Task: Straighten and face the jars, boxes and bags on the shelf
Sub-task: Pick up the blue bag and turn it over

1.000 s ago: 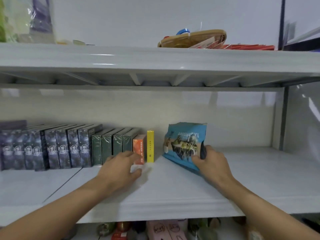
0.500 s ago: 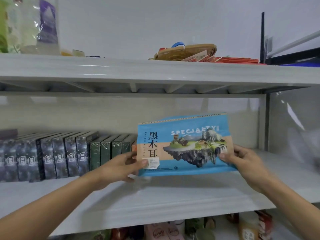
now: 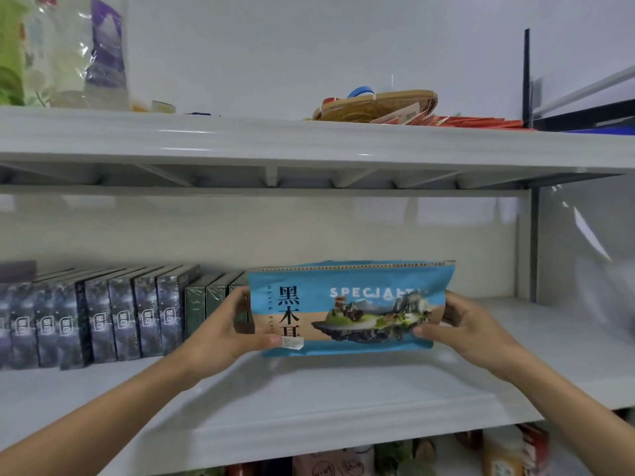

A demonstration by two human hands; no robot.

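We hold the bag (image 3: 350, 307) with both hands.
Left hand (image 3: 220, 333) and right hand (image 3: 470, 329) grip its ends; it reads "SPECIALTY". Boxes (image 3: 113, 317) stand left on the shelf (image 3: 309, 400).

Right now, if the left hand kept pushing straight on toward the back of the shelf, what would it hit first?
Most likely the green boxes standing just behind the left hand, which grips the left edge of the blue bag. Depth is unclear; the boxes may sit slightly to its left.

Up top I see a woven basket (image 3: 374, 105) beside flat red packets (image 3: 477, 122), with clear plastic bags (image 3: 68, 49) at far left; a dark metal frame (image 3: 584, 115) stands against the white wall (image 3: 309, 39) at right
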